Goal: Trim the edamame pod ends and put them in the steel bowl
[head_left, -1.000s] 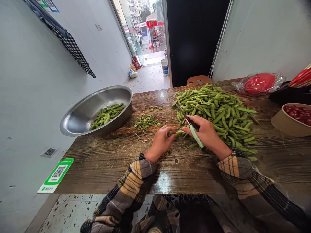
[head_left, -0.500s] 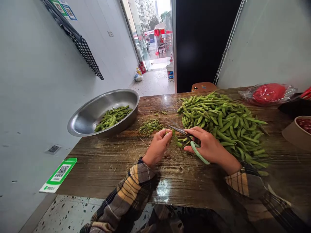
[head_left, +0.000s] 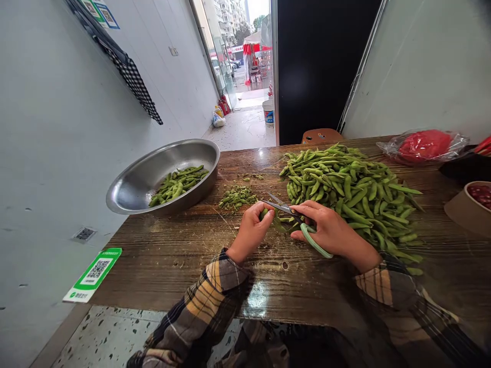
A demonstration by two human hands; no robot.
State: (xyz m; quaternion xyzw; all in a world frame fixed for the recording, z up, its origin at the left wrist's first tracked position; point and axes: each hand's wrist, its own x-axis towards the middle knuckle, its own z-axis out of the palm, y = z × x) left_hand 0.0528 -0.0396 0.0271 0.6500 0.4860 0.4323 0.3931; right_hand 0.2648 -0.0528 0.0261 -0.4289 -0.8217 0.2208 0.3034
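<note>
My left hand (head_left: 253,229) pinches a green soybean pod (head_left: 264,213) between thumb and fingers, most of it hidden by them. My right hand (head_left: 332,230) grips scissors (head_left: 315,244) with pale green handles. Their blades stand apart, the tips reaching to the pod and left fingertips. Just below the blades, another bit of green is blurred. Behind the right hand lies a big heap of pods (head_left: 356,189). Beyond the left hand sits a small pile of cut pod ends (head_left: 238,197). A steel bowl (head_left: 125,191) at the left contains more pods (head_left: 178,185).
Everything rests on a dark wooden table (head_left: 164,271) strewn with scraps. At right are a red item in clear plastic (head_left: 424,147) and a paper tub (head_left: 462,210) of dark red contents. A green QR sign (head_left: 94,276) stands at the left edge, by the wall.
The scissor blades have spread wider near my left fingertips. The pod in my left hand has shifted and shows less to the right. My right hand has barely moved.
</note>
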